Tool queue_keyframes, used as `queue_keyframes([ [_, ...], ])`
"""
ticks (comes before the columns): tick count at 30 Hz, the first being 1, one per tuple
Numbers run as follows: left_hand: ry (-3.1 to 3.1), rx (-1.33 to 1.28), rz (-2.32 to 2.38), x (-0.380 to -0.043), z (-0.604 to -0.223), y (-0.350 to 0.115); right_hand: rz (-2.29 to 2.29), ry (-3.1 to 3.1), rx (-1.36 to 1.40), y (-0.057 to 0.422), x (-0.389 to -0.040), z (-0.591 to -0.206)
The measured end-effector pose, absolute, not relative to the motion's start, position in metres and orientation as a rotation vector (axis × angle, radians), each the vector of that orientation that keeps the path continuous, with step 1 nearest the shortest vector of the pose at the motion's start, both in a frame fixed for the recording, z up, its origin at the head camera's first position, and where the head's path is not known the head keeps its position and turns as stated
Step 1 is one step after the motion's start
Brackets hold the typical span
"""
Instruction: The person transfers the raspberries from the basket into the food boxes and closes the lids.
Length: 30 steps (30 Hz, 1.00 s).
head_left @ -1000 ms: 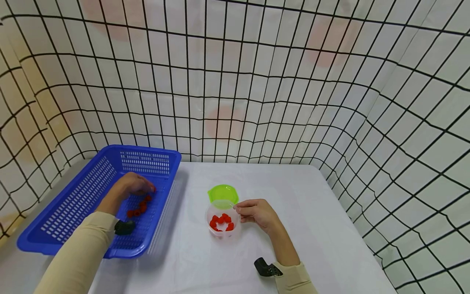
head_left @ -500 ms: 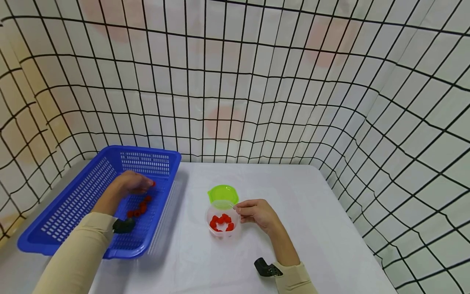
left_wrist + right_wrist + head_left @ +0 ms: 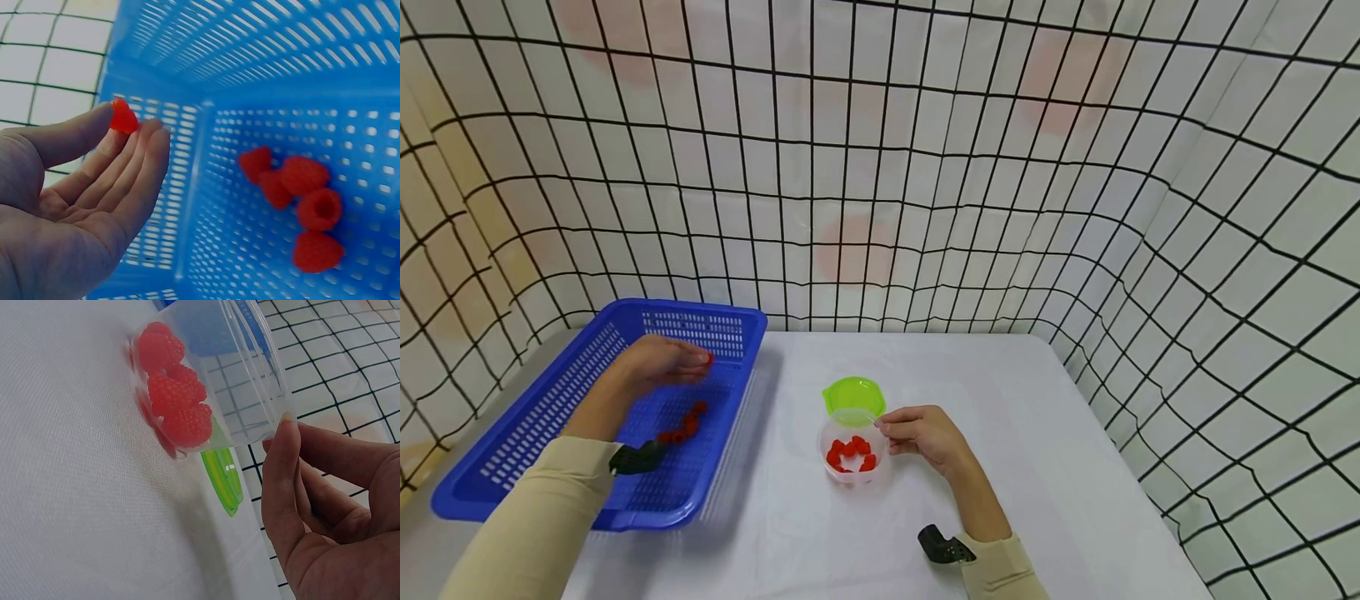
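My left hand (image 3: 658, 363) pinches a single raspberry (image 3: 124, 117) between thumb and fingertips, above the far part of the blue basket (image 3: 741, 417). Several more raspberries (image 3: 303, 175) lie in a cluster on the basket floor, one with its hollow end showing in the left wrist view. On the table, my right hand (image 3: 928, 437) grips the rim of a clear plastic tub (image 3: 240, 419) between thumb and fingers. Several red raspberries (image 3: 178, 394) sit in the bottom of the tub, arranged around its wall.
A bright green lid (image 3: 854, 394) lies on the white-covered table (image 3: 1000, 400) just behind the tub. Black netting (image 3: 925, 200) over white sheeting rises along the back and both sides. The basket's raised rim stands between the left hand and the tub.
My left hand has risen and drawn slightly left, carrying the raspberry off the basket floor. The right hand and the tub hold their place.
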<state>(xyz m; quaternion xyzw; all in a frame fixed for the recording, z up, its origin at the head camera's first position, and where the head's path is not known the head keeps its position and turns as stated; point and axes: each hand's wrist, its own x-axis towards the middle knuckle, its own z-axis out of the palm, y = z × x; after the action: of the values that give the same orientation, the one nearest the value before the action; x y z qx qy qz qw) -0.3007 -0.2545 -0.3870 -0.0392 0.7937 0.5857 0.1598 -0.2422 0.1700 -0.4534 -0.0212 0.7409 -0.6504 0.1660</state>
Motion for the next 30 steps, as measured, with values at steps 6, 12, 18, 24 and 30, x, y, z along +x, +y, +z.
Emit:
queue_keyframes([
  [6,2.242,-0.033,1.742,-0.298,-0.370,-0.253,-1.842,2.120,-0.061,0.169,-0.242,-0.452],
  [12,2.209,0.093,1.755,-0.294,-0.355,-0.242,-1.834,2.126,-0.064,0.169,-0.242,-0.453],
  [18,2.202,0.187,1.731,-0.288,-0.341,-0.214,-1.835,2.129,-0.069,0.169,-0.242,-0.454],
  [24,2.216,0.198,1.626,-0.282,-0.336,-0.174,-1.830,2.141,-0.075,0.169,-0.242,-0.454],
  [30,2.203,0.252,1.578,-0.280,-0.341,-0.143,-1.830,2.145,-0.077,0.169,-0.242,-0.453],
])
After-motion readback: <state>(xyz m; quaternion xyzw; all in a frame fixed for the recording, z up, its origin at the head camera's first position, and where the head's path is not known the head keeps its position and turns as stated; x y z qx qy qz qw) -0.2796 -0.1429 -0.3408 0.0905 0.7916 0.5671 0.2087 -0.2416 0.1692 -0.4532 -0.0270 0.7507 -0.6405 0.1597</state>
